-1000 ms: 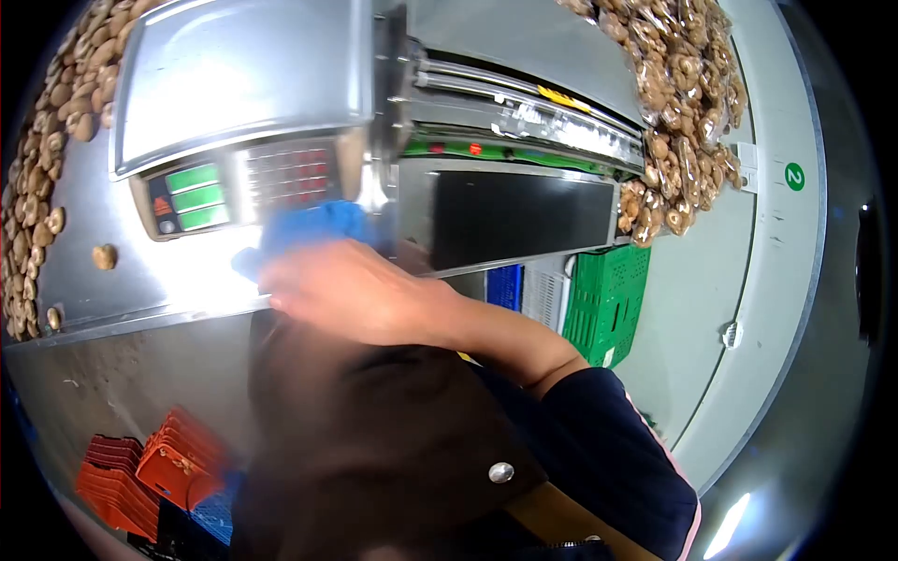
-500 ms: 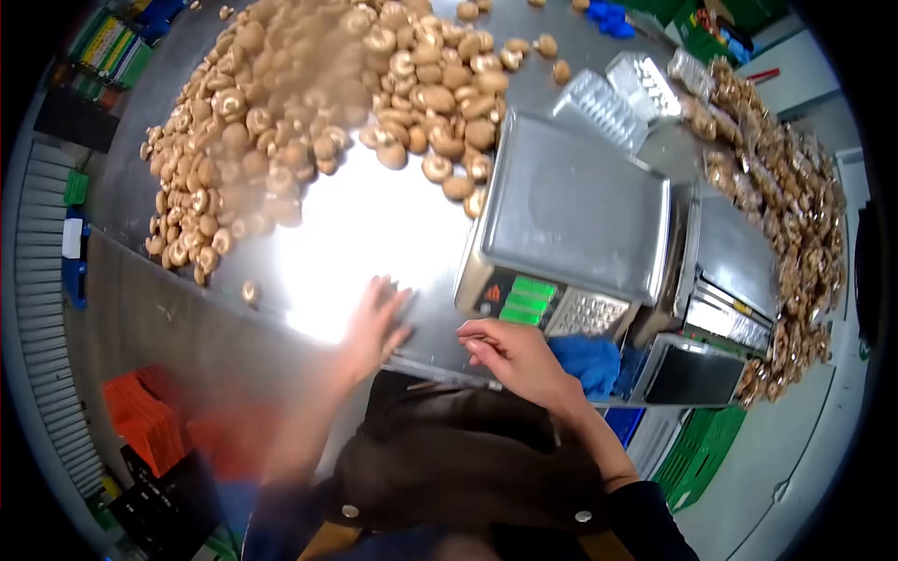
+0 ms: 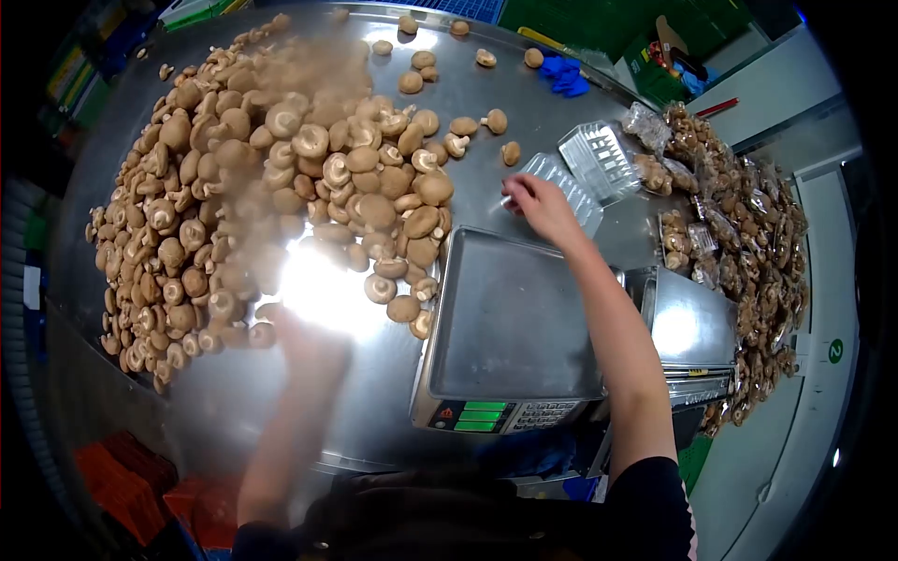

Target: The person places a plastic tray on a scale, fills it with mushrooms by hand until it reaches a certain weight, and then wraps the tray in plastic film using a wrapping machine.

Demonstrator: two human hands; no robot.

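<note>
My right hand (image 3: pixel 544 208) reaches past the far right corner of the scale (image 3: pixel 514 318), with its fingers curled at the end of a clear plastic tray (image 3: pixel 571 187). It covers part of that tray, so the exact grip is partly hidden. A second clear tray (image 3: pixel 601 161) lies against the first, farther back. Over the bright steel at the near edge of the mushroom heap (image 3: pixel 379 213) is my left hand (image 3: pixel 313 341). Motion smears its fingers, and whether it holds a mushroom does not show. The scale's metal pan carries nothing.
Packed mushrooms in clear wrap (image 3: pixel 748 252) are piled along the right side. Another metal-topped machine (image 3: pixel 687 323) stands right of the scale. A blue cloth or glove (image 3: pixel 563 77) lies at the back, near loose mushrooms. Orange crates (image 3: pixel 126 481) sit below the table at left.
My right hand has moved from the table's front edge, over the scale, to the clear trays. My left hand has gone leftward to the heap. The head view has shifted.
</note>
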